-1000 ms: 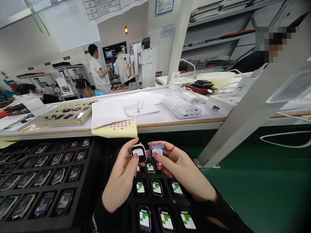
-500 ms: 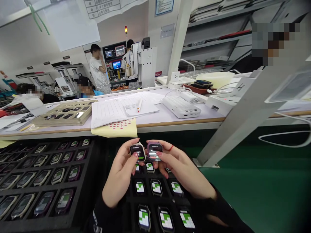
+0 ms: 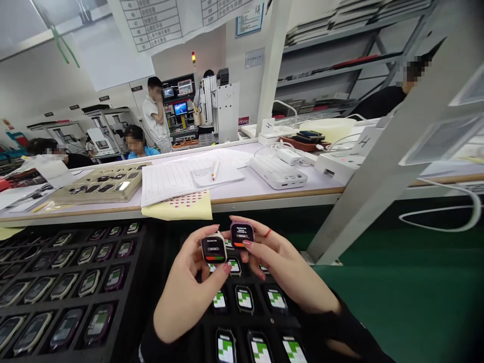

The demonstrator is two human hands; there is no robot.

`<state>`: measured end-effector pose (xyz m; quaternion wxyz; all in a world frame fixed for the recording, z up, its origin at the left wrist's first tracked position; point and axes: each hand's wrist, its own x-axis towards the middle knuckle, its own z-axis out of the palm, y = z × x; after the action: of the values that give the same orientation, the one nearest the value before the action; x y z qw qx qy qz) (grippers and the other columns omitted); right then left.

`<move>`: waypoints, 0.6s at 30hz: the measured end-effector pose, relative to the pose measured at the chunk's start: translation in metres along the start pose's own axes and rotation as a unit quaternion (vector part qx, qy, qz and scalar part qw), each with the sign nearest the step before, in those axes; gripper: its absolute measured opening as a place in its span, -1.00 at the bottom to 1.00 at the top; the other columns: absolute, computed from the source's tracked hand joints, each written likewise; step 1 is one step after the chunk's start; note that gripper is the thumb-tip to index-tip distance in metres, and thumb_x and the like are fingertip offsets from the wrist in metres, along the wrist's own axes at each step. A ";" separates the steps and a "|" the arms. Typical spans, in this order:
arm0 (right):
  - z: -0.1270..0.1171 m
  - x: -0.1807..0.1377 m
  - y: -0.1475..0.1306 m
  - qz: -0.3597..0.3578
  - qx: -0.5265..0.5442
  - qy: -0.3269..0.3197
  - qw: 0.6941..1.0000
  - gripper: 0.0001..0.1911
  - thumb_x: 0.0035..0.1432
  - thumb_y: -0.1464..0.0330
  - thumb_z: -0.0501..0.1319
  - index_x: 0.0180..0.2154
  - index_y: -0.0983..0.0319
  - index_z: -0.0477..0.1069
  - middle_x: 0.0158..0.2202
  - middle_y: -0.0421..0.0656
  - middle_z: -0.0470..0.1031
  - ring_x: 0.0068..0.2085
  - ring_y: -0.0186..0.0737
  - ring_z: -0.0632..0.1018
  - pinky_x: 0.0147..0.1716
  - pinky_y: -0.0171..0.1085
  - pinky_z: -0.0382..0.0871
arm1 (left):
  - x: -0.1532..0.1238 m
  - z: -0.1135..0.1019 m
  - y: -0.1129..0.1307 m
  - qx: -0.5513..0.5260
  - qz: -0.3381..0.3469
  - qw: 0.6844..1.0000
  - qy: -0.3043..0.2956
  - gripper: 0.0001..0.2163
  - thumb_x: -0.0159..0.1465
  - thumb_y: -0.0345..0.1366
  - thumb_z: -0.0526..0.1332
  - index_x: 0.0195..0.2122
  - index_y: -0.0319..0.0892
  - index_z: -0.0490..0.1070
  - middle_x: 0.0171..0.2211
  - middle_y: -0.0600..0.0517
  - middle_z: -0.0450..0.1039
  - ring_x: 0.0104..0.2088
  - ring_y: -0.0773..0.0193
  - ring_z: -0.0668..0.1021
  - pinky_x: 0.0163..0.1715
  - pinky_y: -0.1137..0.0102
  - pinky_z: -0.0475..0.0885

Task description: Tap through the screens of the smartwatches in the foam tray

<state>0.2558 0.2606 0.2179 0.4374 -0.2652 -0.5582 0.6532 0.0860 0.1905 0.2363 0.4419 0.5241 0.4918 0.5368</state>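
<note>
Watches mid-check, one per hand
Left hand (image 3: 189,292) grips white smartwatch (image 3: 214,248), right hand (image 3: 282,264) purple smartwatch (image 3: 242,235); looks like screens need reading before re-traying.

Head cam, looking fwd and down, close over hands, workbench (image 3: 264,194) beyond

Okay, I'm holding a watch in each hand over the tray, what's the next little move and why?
Probably tap the button on each screen. The left hand holds a white-cased square smartwatch and the right hand a purple-cased square smartwatch; both show dark prompts with a coloured bar, unlike the green-and-white patterns lit in the black compartment tray below.
</note>
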 end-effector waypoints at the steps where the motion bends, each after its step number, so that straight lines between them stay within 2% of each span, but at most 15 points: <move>1: 0.000 -0.001 -0.001 0.007 0.010 -0.002 1.000 -0.45 0.17 0.16 0.30 0.16 0.12 0.32 -0.11 -0.04 0.50 -0.53 -0.37 0.34 -0.64 -0.39 0.23 | -0.004 0.000 0.002 -0.014 -0.001 1.000 -0.017 -0.55 0.19 -0.31 0.34 0.10 0.05 0.32 0.04 -0.01 0.45 -0.07 0.25 0.53 -0.21 0.48 0.46; 5: -0.003 -0.004 -0.004 0.035 0.060 -0.027 0.997 -0.35 0.12 0.08 0.33 0.22 0.02 0.28 0.08 0.00 0.42 -0.51 -0.35 0.35 -0.64 -0.38 0.21 | -0.026 0.001 0.007 -0.107 -0.003 0.987 -0.119 -0.54 0.06 -0.39 0.44 -0.01 0.05 0.44 -0.13 -0.01 0.55 -0.14 0.21 0.58 -0.25 0.46 0.49; 9: -0.006 -0.005 -0.004 0.032 0.068 -0.016 0.997 -0.35 0.15 0.08 0.33 0.24 -0.04 0.25 0.14 -0.01 0.39 -0.51 -0.34 0.33 -0.62 -0.35 0.24 | -0.045 0.004 0.009 -0.107 -0.004 0.974 -0.201 -0.73 0.11 -0.25 0.41 -0.13 -0.02 0.56 -0.24 -0.09 0.57 -0.30 0.18 0.61 -0.34 0.39 0.49; 11: -0.007 -0.008 -0.007 0.008 0.043 0.007 0.999 -0.42 0.18 0.09 0.31 0.22 -0.08 0.28 0.12 -0.05 0.41 -0.53 -0.36 0.31 -0.58 -0.32 0.32 | -0.045 0.003 0.010 -0.083 -0.042 0.980 -0.174 -0.68 0.08 -0.21 0.43 -0.11 -0.05 0.56 -0.26 -0.10 0.56 -0.33 0.19 0.59 -0.36 0.39 0.48; 13: -0.005 -0.016 -0.014 -0.038 -0.009 0.028 0.999 -0.47 0.18 0.09 0.31 0.18 -0.11 0.34 0.06 -0.09 0.46 -0.51 -0.30 0.38 -0.53 -0.26 0.40 | -0.039 -0.001 0.011 -0.051 -0.066 0.993 -0.088 -0.55 0.06 -0.23 0.44 0.00 -0.01 0.49 -0.23 -0.07 0.55 -0.29 0.20 0.56 -0.35 0.43 0.47; 15: -0.002 -0.030 -0.019 -0.097 -0.084 0.045 0.991 -0.51 0.13 0.11 0.36 0.12 -0.14 0.41 -0.02 -0.10 0.50 -0.40 -0.14 0.50 -0.43 -0.16 0.49 | -0.030 -0.007 0.012 -0.011 -0.045 0.999 -0.012 -0.47 0.11 -0.24 0.41 0.12 0.03 0.37 -0.16 -0.05 0.52 -0.21 0.20 0.55 -0.29 0.43 0.47; 18: 0.002 -0.058 -0.014 -0.153 -0.170 0.028 0.973 -0.54 -0.02 0.16 0.46 -0.03 -0.17 0.53 -0.14 -0.10 0.54 -0.21 0.11 0.55 -0.25 -0.03 0.53 | -0.019 -0.016 0.012 0.017 -0.004 0.999 0.048 -0.52 0.22 -0.19 0.30 0.18 0.03 0.30 -0.16 -0.02 0.49 -0.22 0.25 0.54 -0.22 0.43 0.48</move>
<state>0.2855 0.2086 0.2235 0.4961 -0.2657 -0.6826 0.4662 0.0720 0.1691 0.2466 0.4108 0.5036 0.5236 0.5509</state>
